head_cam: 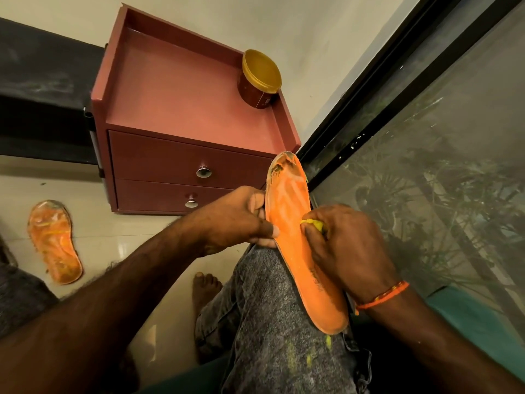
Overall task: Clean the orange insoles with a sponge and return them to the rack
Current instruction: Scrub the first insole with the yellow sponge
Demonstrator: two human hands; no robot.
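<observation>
Insole point(298, 237), orange, lies lengthwise along your raised knee point(272, 294), toe end pointing toward the cabinet point(181, 120) and heel end nearest you. Its toe end is worn and flaking, and pale smears cross its upper surface. Your left hand point(241, 217) grips its left edge near the middle, thumb on top and fingers curled beneath. Your right hand point(343, 248) is closed around a yellow sponge point(312, 223), of which only a small part shows, pressed against the insole's right side. Yellow specks mark your grey trouser leg below the heel end. A second insole point(54, 240), also orange and streaked, lies flat on the floor point(136, 228) to your left, well apart from the first. A jar point(258, 79) with a gold lid stands on the cabinet's back right corner. An orange thread band point(383, 295) circles your right wrist.
</observation>
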